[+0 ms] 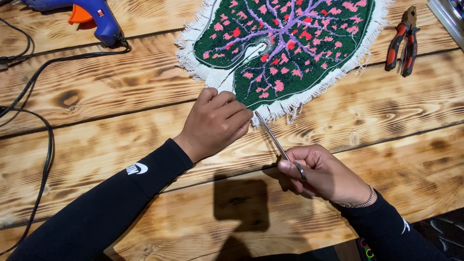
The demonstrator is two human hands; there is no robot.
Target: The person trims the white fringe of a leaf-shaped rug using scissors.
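- While your left hand [216, 123] rests curled on the near fringe of the tufted leaf piece [285, 46], its grip is folded shut over the white edge and pins it to the table [121, 101].
- Your right hand [325, 175] has its grip closed around the handles of the thin scissors [278, 141]; the blades look pressed together, with the tips at the fringe just beside your left fingers.
- That leaf piece lies flat at the far middle of the table. It looks light, soft and floppy, and its fringe looks easy to fray, so hold it by the backing cloth near the cut.
- Pliers [403, 42] lie far right and a glue gun [82, 14] far left.
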